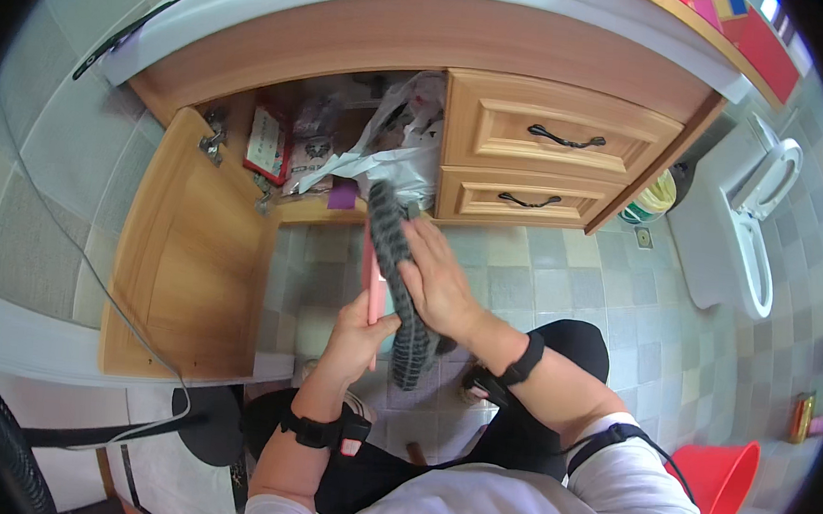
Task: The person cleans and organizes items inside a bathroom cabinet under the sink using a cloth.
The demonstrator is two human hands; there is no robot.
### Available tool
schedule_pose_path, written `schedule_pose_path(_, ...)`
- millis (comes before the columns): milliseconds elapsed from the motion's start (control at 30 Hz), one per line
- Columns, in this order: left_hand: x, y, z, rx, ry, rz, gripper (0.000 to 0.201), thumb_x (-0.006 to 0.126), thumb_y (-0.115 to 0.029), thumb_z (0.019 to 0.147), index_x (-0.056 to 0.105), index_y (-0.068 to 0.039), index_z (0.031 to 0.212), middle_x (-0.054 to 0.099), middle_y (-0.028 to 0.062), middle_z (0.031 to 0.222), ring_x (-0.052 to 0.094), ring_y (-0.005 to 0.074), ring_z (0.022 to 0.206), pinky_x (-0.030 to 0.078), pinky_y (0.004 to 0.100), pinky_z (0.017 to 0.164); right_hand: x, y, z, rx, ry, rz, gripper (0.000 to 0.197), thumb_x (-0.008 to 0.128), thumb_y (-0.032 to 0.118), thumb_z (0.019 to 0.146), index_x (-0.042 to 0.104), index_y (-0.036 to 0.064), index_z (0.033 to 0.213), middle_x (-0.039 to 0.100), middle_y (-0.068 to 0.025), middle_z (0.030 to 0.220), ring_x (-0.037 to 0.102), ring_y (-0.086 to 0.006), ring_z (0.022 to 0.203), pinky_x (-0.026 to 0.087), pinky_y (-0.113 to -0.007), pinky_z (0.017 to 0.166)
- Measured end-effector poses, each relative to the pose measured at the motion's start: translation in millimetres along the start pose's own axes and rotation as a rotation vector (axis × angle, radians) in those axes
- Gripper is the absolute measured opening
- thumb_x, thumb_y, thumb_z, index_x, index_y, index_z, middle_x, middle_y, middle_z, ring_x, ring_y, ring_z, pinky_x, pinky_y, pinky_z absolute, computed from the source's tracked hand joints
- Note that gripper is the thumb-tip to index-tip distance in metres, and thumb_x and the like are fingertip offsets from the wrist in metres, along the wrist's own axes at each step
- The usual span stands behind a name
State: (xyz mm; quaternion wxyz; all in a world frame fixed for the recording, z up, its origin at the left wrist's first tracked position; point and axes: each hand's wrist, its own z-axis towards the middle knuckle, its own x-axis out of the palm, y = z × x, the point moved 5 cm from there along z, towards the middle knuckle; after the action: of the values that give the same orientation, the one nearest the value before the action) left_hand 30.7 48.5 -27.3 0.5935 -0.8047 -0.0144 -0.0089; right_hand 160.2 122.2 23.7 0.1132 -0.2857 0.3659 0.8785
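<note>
A flat pink-rimmed object, with a pale face partly showing, stands on edge between my hands; its exact kind is hidden. My left hand grips its lower near edge, thumb toward the cloth. Draped along its right side is a dark grey striped cloth. My right hand presses that cloth against the object, fingers together and pointing up along it. Both hands are in front of the open cabinet, whose shelf holds a white plastic bag, a red-and-white box and other wrapped items.
The open cabinet door stands to my left, with a thin grey cable in front of it. Two closed drawers lie right of the opening. A toilet is farther right, and a red bucket sits at lower right.
</note>
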Motion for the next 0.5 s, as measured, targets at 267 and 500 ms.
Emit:
schedule_pose_path(267,-1,-32,-18,0.066,0.021,0.022,0.029,0.063,-0.004,0.084,0.058,-0.003,0.113,0.055,-0.0019,0.073,0.043,0.0038,0.046,0.032,0.0221,0.034,3,-63,43,0.485,0.089,0.112,0.033,0.049,0.025,0.093,0.060,-0.0057,0.092,0.062,-0.0251,0.098,0.051,-0.0438,0.105,0.041,-0.047,0.092)
schedule_pose_path(500,-9,-7,-14,0.060,0.016,-0.015,0.021,0.062,0.001,0.082,0.060,0.000,0.103,0.057,-0.0010,0.076,0.050,0.0048,0.056,0.039,0.0221,0.044,16,-11,-43,0.272,-0.111,0.024,0.039,0.055,0.009,0.087,0.046,-0.0073,0.122,0.048,-0.0292,0.126,0.043,-0.0450,0.120,0.037,-0.046,0.101)
